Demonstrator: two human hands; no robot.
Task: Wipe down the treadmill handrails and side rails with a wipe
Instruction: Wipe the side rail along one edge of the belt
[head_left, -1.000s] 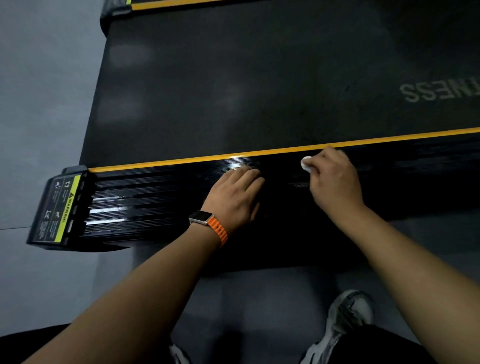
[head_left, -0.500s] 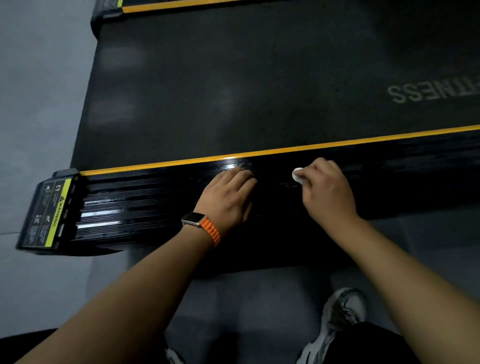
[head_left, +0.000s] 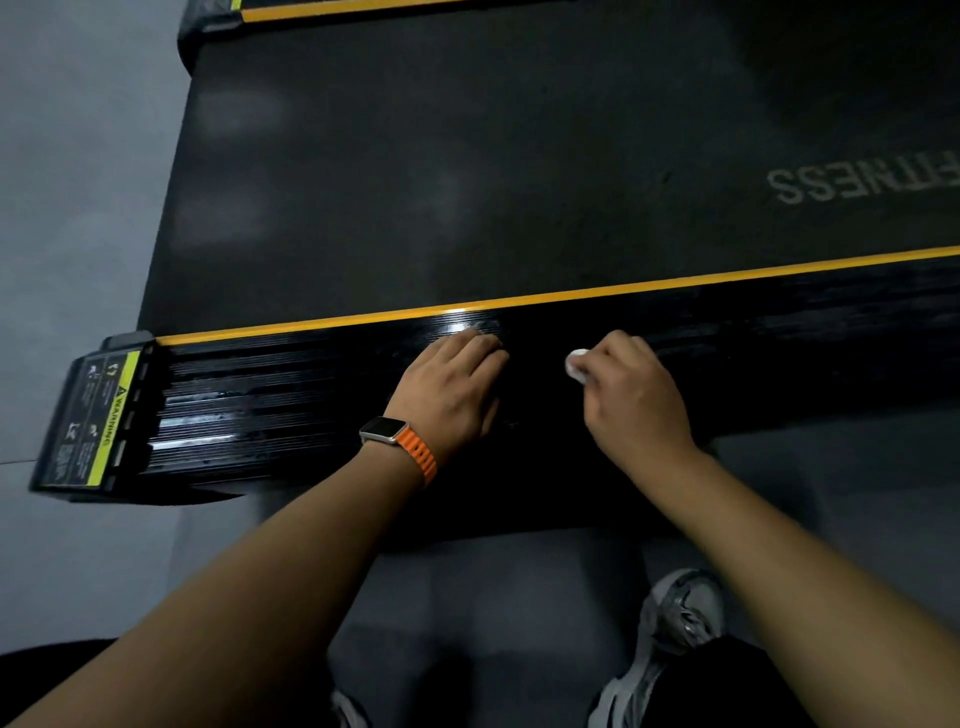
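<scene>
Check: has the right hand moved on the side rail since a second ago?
Yes. The right hand with the wipe has drawn back across the side rail, away from the yellow stripe, toward its near edge.

Both my forearms reach forward and down, bare. Left hand (head_left: 451, 389) is flat, palm down, fingers together and extended, watch on the wrist. Right hand (head_left: 636, 397) is curled, fingers bunched in a pinch, knuckles up.
</scene>
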